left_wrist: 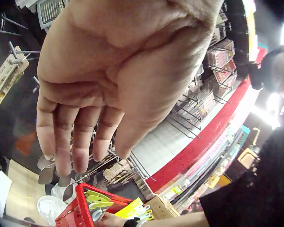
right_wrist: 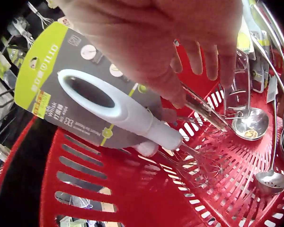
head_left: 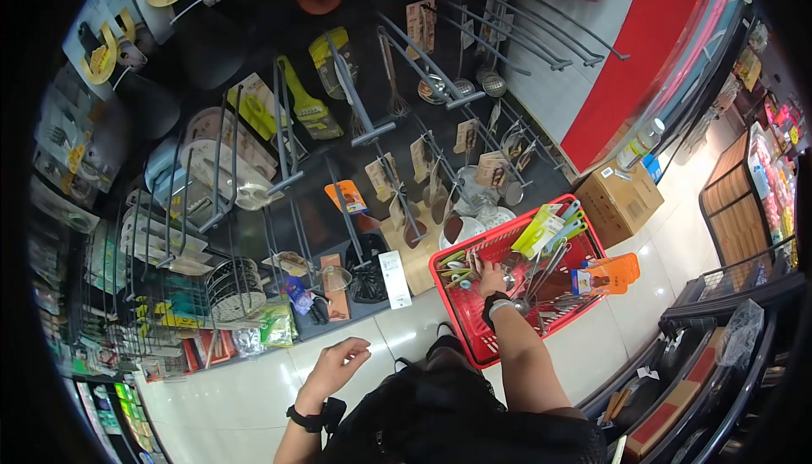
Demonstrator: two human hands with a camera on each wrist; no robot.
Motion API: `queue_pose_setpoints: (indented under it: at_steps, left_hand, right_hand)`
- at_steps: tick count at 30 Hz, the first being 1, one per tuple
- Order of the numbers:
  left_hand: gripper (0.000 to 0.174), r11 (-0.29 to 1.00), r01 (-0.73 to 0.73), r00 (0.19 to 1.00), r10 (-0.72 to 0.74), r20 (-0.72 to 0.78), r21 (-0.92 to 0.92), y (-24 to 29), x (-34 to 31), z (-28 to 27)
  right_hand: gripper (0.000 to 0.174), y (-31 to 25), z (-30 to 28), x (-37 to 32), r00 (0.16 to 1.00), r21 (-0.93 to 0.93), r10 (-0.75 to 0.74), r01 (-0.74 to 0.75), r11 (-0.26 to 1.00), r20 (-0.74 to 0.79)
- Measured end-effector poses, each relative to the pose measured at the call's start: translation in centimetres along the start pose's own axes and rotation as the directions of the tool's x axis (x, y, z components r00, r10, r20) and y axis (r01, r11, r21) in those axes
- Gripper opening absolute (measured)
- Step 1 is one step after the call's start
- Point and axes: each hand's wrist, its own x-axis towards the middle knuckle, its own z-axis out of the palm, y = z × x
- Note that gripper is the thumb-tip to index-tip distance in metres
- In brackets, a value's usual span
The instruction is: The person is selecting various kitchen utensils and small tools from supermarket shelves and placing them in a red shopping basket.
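Note:
My right hand (head_left: 492,280) reaches down inside the red shopping basket (head_left: 461,329). In the right wrist view its fingers point downward, with the thumb beside a slim, flat, metallic-looking item (right_wrist: 206,108); I cannot tell whether they grip it. Close to the fingertips stands a clear plastic piece (right_wrist: 238,90), and a ladle (right_wrist: 252,124) lies below. A whisk (right_wrist: 118,106) on a green and grey card leans over the basket wall near the hand. My left hand (head_left: 337,366) hangs in the air before the shelf, fingers loosely extended, holding nothing.
Hooks with kitchen tools (head_left: 397,100) project from the dark display wall. A cardboard box (head_left: 620,202) with a bottle (head_left: 641,144) on top stands behind the basket. An orange-packaged item (head_left: 611,274) lies over the basket's right rim. At lower right is a black rack (head_left: 719,379).

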Motion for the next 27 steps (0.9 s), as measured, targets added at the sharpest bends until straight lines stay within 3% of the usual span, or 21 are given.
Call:
queue_pose_setpoints:
  at_steps: [3,8,10,11,14,15,16,19,22,24,26,27]
  left_hand:
    - [0.021,0.999,0.038,0.999,-0.038,-0.008,0.005,0.1,-0.4,0.2]
    - [0.021,0.997,0.081,0.997,-0.081,-0.014,0.020,0.7,-0.5,0.6]
    - [0.021,0.996,0.085,0.996,-0.084,-0.018,0.021,0.8,-0.4,0.9]
    - [0.021,0.996,0.085,0.996,-0.084,-0.023,0.022,0.8,-0.4,1.0]
    - [0.021,0.997,0.079,0.997,-0.079,-0.004,-0.002,0.9,-0.3,1.5]
    - [0.021,0.997,0.075,0.997,-0.075,-0.003,-0.003,1.1,-0.2,1.6]
    - [0.021,0.998,0.066,0.998,-0.066,0.006,0.016,1.2,-0.1,1.6]
    - [0.022,0.999,0.039,0.999,-0.040,0.029,0.035,1.1,0.1,1.8]
    - [0.022,0.999,-0.004,0.999,0.002,0.042,0.036,0.7,0.5,2.1]
    - [0.022,0.999,-0.035,0.998,0.033,0.052,0.035,0.7,0.8,2.2]
    - [0.024,0.997,-0.069,0.994,0.065,0.087,0.042,1.0,1.2,2.2]
    - [0.024,0.996,-0.083,0.993,0.079,0.091,0.040,1.3,1.4,2.2]
  right_hand:
    - [0.052,1.1,2.1,1.1,1.000,-0.087,0.017,-0.018,0.996,-0.017]
    - [0.052,1.8,2.9,0.8,0.997,-0.025,-0.062,0.061,0.998,-0.048]
    - [0.046,1.9,2.8,0.6,0.997,0.176,-0.007,0.020,0.984,-0.073]
    - [0.041,2.0,2.6,0.2,0.988,0.182,-0.038,0.066,0.981,-0.150]
    - [0.039,3.7,2.7,1.1,0.992,0.213,0.034,-0.007,0.977,-0.121]
    - [0.036,4.8,3.4,1.7,0.973,0.339,-0.008,0.089,0.936,-0.233]
    - [0.036,5.3,2.6,2.0,0.971,0.338,-0.005,0.088,0.937,-0.238]
    - [0.030,6.1,-0.8,2.0,0.946,0.324,0.250,-0.174,0.930,-0.208]
    - [0.036,7.6,-3.4,1.0,0.892,0.468,0.355,-0.197,0.861,-0.279]
    - [0.032,8.8,-5.0,0.5,0.855,0.852,0.516,-0.307,0.424,0.051]
    - [0.031,9.4,-6.3,-0.5,0.860,0.979,0.477,-0.204,-0.006,0.182]
    - [0.031,10.0,-7.3,-1.1,0.845,0.968,0.473,-0.236,-0.085,0.248]
